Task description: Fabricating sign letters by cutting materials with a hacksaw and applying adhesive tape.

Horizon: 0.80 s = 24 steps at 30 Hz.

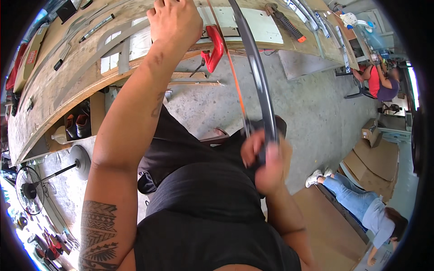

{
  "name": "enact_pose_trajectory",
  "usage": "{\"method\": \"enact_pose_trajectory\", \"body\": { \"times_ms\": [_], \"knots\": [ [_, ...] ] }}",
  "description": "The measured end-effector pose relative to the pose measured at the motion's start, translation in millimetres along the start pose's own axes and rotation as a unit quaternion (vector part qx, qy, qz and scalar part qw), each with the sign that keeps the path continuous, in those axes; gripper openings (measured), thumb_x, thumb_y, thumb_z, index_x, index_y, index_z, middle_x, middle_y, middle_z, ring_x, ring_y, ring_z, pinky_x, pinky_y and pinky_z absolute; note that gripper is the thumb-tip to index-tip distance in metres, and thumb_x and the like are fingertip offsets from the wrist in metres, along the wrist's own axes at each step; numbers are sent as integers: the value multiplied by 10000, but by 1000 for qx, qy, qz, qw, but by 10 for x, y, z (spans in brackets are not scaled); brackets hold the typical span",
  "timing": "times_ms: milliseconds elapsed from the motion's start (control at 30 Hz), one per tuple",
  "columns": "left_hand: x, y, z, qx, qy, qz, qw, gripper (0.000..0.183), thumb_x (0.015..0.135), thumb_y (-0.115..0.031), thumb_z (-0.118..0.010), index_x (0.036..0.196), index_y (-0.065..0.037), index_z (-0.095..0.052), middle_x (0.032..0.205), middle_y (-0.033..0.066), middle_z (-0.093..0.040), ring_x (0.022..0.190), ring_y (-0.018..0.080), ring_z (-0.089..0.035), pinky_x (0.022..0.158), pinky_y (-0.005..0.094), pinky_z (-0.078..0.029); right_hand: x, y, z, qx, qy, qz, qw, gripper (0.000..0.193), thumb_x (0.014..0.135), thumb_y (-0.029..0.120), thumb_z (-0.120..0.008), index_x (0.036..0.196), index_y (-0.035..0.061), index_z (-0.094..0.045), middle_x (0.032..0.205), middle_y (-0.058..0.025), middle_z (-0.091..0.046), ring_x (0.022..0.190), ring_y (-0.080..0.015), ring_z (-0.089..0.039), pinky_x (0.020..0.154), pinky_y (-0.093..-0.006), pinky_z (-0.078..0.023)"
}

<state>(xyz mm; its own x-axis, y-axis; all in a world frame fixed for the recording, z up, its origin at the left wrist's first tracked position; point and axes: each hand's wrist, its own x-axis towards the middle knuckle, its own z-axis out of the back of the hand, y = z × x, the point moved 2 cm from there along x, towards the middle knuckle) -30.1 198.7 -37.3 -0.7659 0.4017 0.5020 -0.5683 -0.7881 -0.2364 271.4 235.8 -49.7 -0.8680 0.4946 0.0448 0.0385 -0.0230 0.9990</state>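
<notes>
My right hand, blurred by motion, grips the handle of a hacksaw. The saw has a dark curved frame and a thin orange blade that runs up over the bench edge. At the top of the view my left hand rests on the workbench, its fingers curled downward. Whatever lies under those fingers is hidden. Beside the blade, a red clamp sits on the bench's front edge. The far end of the saw leaves the picture at the top, so the spot where the blade meets the work cannot be seen.
The wooden workbench carries flat metal strips, a marker and an adjustable wrench. A standing fan is at left. One person bends over cardboard at lower right; another sits farther off.
</notes>
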Motion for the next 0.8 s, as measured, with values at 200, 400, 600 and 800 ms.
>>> {"method": "enact_pose_trajectory", "body": {
  "times_ms": [200, 400, 600, 800],
  "knots": [
    [-14, -8, -39, -14, -22, -9, 1000, 241, 855, -118, -531, 1057, -15, -614, 1102, 209, -613, 1088, 382, -569, 947, 500, -438, -690, 59, 129, -28, -21, -41, 999, 543, 939, 553, -551, 799, 31, -497, 611, -93, -530, 538, -164, -504, 490, -296, -387],
    [-22, 15, -19, -43, -28, -15, 999, 234, 857, -110, -526, 1053, -14, -611, 1083, 207, -619, 1085, 376, -574, 946, 495, -437, 617, 100, -180, 26, -4, -30, 999, 487, 996, 496, -476, 806, 48, -472, 583, -61, -475, 506, -154, -473, 478, -312, -387],
    [9, -21, -24, -30, -12, -3, 999, 243, 858, -119, -528, 1056, -4, -610, 1097, 213, -615, 1090, 384, -572, 950, 497, -437, 1248, 103, -325, 21, 16, -1, 1000, 439, 1009, 446, -460, 812, 54, -468, 574, -44, -462, 488, -145, -457, 475, -307, -382],
    [6, 30, -33, -20, -5, -1, 1000, 254, 853, -128, -533, 1059, 0, -609, 1106, 222, -609, 1088, 395, -571, 950, 502, -441, 219, 52, -92, 31, -3, -26, 999, 505, 968, 523, -534, 824, 42, -483, 603, -66, -488, 522, -158, -475, 486, -307, -386]
  ]
}}
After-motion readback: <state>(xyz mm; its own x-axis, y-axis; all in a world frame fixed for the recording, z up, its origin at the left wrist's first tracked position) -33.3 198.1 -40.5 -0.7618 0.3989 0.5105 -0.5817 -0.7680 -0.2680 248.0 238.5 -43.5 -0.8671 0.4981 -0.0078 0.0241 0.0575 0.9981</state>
